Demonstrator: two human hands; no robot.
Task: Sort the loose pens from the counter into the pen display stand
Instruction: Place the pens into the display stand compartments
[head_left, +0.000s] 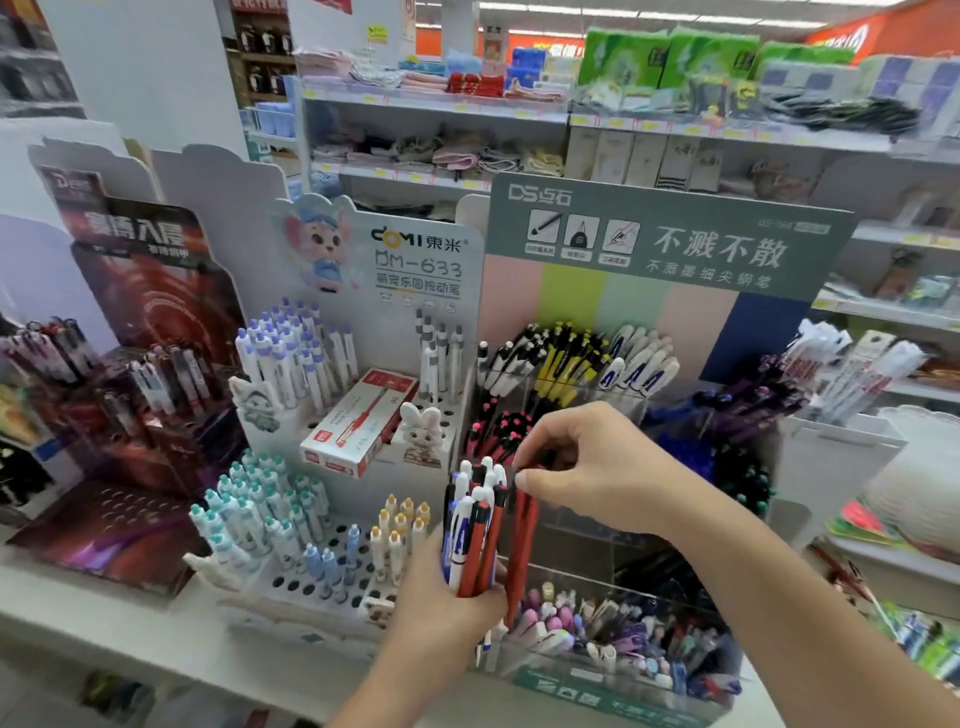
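1. I have two hands in view. My left hand (447, 608) has its grip curled tight round a bunch of pens (475, 535), standing up, red ones and white-and-blue ones. I cannot count them all; there are at least six.
2. My right hand (587, 467) has its grip pinched shut on the top of one red pen (522, 545). This pen hangs down just beside the bunch, in front of the clear pen display stand (613, 675).
3. The clear stand has steps of open boxes. The top row holds three groups: black-and-white pens (511, 364), yellow-and-black pens (566, 364) and white-and-blue pens (641, 364).
4. Under them is a group of red pens with pink tops (493, 428), right behind my right hand.
5. The front box at the bottom is full of mixed pastel pens (613, 634) lying down.
6. To the left is a white stand with holes (311, 587). It holds purple-top pens (296, 353), teal-top pens (249, 514) and about eight yellow-top pens (400, 530). Many holes are free.
7. One red-and-white pen box (358, 421) lies on that white stand.
8. A dark stand (140, 374) sits far left on the bench (130, 634).
9. There is open room on the bench at the front left edge.
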